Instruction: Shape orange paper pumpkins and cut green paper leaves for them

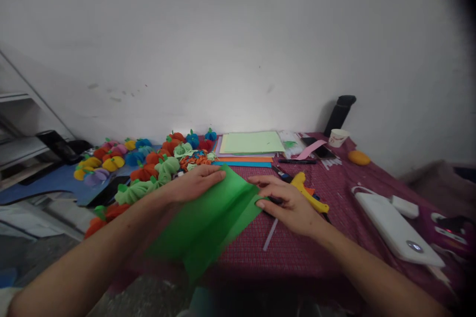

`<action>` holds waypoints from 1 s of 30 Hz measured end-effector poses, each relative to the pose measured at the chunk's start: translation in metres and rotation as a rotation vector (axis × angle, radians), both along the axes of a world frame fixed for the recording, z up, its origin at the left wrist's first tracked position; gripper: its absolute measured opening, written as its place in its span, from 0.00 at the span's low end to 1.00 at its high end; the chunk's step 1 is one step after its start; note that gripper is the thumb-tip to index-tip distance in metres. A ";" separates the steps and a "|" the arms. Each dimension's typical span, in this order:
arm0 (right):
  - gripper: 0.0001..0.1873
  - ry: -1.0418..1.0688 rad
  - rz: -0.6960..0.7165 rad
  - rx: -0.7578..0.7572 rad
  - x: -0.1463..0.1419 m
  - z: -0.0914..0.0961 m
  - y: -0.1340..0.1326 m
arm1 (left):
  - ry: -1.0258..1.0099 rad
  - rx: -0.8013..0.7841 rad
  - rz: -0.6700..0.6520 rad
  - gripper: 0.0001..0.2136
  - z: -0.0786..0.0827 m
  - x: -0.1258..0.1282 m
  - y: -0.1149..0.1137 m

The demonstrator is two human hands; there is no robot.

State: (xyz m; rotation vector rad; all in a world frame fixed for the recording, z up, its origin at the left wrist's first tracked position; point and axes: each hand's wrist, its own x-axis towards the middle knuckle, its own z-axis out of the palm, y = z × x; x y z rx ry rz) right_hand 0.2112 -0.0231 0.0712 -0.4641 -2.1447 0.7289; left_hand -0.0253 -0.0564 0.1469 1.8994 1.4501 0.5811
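A bright green sheet of paper [211,218], creased and slightly blurred, hangs over the front of the table between my two hands. My left hand [203,181] grips its upper left edge, thumb near the top corner. My right hand [284,203] pinches the right edge between thumb and fingers. Something dark shows under the right palm, too covered to make out. Just beside that hand lies a yellow glue gun [310,195], and below it a translucent glue stick [270,235] rests on the red-purple tablecloth [253,250].
Many colourful paper pumpkins [143,173] crowd the left side, with paper scraps [197,159] beside them. Stacked coloured paper [253,142] lies at the back. Rightward are a pen [297,161], a paper cup [338,137], a yellow oval object [359,157] and a white power bank [397,228].
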 end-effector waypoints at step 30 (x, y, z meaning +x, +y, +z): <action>0.04 -0.211 -0.198 -0.056 -0.011 0.016 -0.014 | 0.024 0.105 0.095 0.13 -0.019 0.023 -0.015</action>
